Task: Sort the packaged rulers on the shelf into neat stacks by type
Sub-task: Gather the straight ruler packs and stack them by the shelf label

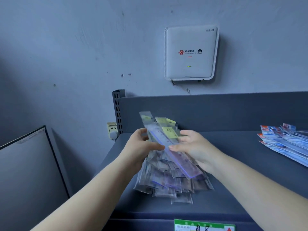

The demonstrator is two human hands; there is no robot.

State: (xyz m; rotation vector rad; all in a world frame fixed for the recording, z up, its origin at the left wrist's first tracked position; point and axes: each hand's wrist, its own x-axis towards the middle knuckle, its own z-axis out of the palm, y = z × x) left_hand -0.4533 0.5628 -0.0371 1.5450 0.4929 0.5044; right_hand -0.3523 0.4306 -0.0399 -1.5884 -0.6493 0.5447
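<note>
We are holding one clear packaged ruler (173,152) just above the messy pile of rulers (171,179) lying in the middle of the shelf (233,147). Our left hand (141,145) is pinching its far half, thumb on top and fingers curled underneath, while our right hand (193,147) is cupping it from the right, thumb pressing on its upper face and fingers wrapping below. The ruler is slanting from far left to near right, its near end sticking out past the right palm. We are judging that the slick sleeve could slip from this light hold and drop back into the pile, and that our forearms, hanging low over the heap, could nudge loose packs toward the near edge of the shelf, since the pile is fanning out unevenly there. No bin or tray is showing; the open shelf is serving as the only holder, carrying this clear pile and, well apart at the far right, a fanned group of blue and red packs (285,142).
</note>
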